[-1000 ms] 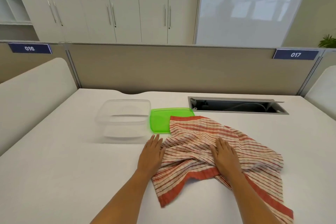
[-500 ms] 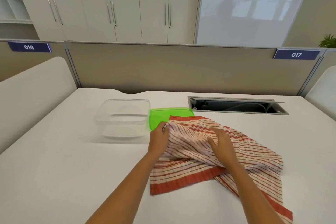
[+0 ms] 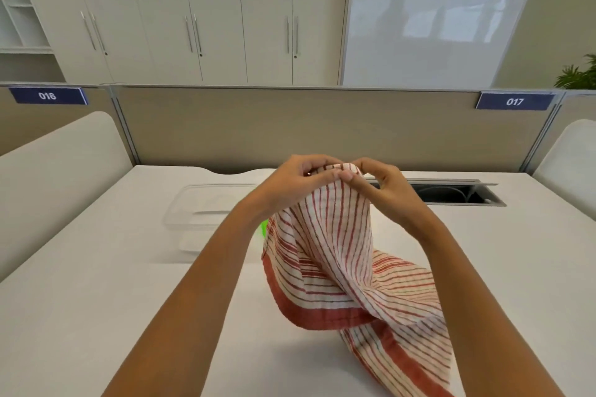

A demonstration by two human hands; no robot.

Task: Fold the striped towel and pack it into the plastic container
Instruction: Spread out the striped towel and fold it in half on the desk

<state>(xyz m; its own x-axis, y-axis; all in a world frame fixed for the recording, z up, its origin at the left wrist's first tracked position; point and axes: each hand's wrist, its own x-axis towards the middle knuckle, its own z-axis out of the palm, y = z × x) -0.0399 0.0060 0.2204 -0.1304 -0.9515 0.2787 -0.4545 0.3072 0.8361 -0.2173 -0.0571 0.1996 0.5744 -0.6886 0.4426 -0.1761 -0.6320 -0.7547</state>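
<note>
The red-and-white striped towel [image 3: 342,255] hangs from both my hands above the white table, its lower part trailing on the surface to the right. My left hand [image 3: 298,182] and my right hand [image 3: 382,188] pinch its top edge side by side, fingertips almost touching. The clear plastic container [image 3: 209,206] stands open on the table to the left, behind my left forearm. Only a sliver of the green lid [image 3: 264,229] shows between my left arm and the towel.
A white table [image 3: 96,316] carries everything. An open cable slot [image 3: 458,195] runs along the back right. A beige partition [image 3: 225,129] closes the far edge, with white side panels left and right.
Both hands have gathered the towel's edge and lifted it off the table to about partition height. The towel now hangs and covers most of the green lid.
</note>
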